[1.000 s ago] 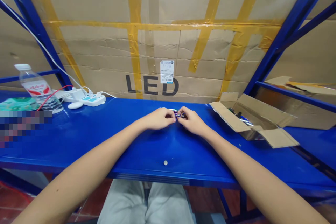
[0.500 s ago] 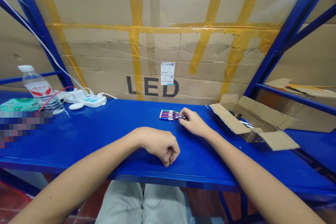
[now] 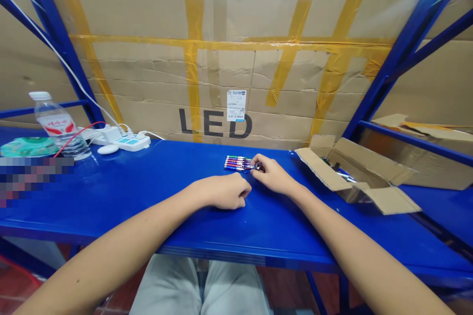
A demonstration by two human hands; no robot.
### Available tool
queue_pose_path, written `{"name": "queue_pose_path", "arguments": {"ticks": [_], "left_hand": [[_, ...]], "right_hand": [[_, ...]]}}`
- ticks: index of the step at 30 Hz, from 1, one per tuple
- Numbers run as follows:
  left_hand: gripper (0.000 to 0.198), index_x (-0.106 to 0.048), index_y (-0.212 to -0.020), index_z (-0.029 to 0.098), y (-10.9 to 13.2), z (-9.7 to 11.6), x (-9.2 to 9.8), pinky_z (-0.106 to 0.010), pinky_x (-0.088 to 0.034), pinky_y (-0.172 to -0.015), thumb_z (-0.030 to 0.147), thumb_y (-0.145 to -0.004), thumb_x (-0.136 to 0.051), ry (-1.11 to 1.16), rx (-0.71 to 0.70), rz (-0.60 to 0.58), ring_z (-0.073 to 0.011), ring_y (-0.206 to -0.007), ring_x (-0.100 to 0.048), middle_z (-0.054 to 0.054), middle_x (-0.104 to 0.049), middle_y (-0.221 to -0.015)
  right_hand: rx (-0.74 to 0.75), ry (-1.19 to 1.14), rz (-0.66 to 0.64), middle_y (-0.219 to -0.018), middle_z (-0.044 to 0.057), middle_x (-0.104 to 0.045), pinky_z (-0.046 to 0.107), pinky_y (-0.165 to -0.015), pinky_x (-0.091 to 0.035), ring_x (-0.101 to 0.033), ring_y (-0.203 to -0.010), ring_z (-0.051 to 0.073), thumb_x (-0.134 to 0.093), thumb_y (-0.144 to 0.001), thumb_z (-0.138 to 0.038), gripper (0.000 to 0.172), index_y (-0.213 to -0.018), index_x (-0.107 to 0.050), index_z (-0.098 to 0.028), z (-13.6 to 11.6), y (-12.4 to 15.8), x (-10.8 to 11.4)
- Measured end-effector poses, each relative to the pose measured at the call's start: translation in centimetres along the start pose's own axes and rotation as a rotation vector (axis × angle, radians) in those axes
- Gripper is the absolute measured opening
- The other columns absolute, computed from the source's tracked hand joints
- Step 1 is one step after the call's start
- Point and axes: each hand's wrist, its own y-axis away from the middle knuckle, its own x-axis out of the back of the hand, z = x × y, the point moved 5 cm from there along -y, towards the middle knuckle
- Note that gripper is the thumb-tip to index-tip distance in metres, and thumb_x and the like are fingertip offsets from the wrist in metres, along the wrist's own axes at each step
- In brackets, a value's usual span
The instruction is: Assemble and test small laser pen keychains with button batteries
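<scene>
Slim, shiny pen-like tubes (image 3: 236,163) in green, red, purple and blue lie side by side on the blue table (image 3: 155,197), their silver ends pointing right. My right hand (image 3: 272,173) is at those silver ends, thumb and index finger pinched on something small, dark and shiny that the fingers partly cover. Just in front of the row, my left hand (image 3: 227,192) is closed with the fingers curled under. What it holds, if anything, is hidden.
An open cardboard box (image 3: 364,170) with pen-like pieces stands on the right. At the left are a water bottle (image 3: 59,125), a white power strip (image 3: 131,141) and a green packet (image 3: 29,146). A large cardboard sheet (image 3: 148,74) closes off the back.
My left hand has moved up and away from the table's front edge, nearer the row of tubes. My right hand stays at the tubes' ends, hardly changed.
</scene>
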Motion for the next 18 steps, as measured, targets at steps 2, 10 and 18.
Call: {"name": "queue_pose_path", "arguments": {"ticks": [2, 10, 18], "left_hand": [[0.010, -0.064, -0.079, 0.019, -0.1, -0.4, 0.0, -0.024, -0.035, -0.050, 0.021, -0.078, -0.055, 0.016, 0.021, -0.016, -0.0129, -0.055, -0.049, -0.002, -0.064, -0.073], [0.012, -0.064, -0.086, 0.018, -0.4, -0.1, -0.3, -0.022, -0.041, -0.060, 0.015, -0.078, -0.056, 0.077, -0.134, -0.084, -0.0131, -0.068, -0.058, -0.001, -0.066, -0.080], [0.011, -0.062, -0.083, 0.016, -1.5, -2.6, 0.9, -0.021, -0.042, -0.050, 0.016, -0.081, -0.051, 0.341, 0.014, 0.200, -0.0101, -0.049, -0.058, 0.001, -0.063, -0.068]], "right_hand": [[0.001, 0.005, 0.002, -0.066, -0.004, -0.050, 0.025, -0.057, -0.031, -0.043, -0.059, 0.012, -0.050, -0.075, -0.019, 0.008, -0.084, -0.050, -0.019, 0.0, 0.0, 0.0], [-0.003, -0.045, -0.012, -0.068, -0.004, -0.051, 0.025, -0.058, -0.033, -0.044, -0.061, 0.012, -0.053, -0.075, -0.020, 0.010, -0.085, -0.052, -0.019, 0.3, 0.0, 0.1], [-0.079, -0.287, -0.147, -0.059, -0.006, -0.049, 0.024, -0.051, -0.032, -0.043, -0.052, 0.011, -0.058, -0.072, -0.022, 0.016, -0.087, -0.054, -0.018, 0.8, 0.1, -0.6]]}}
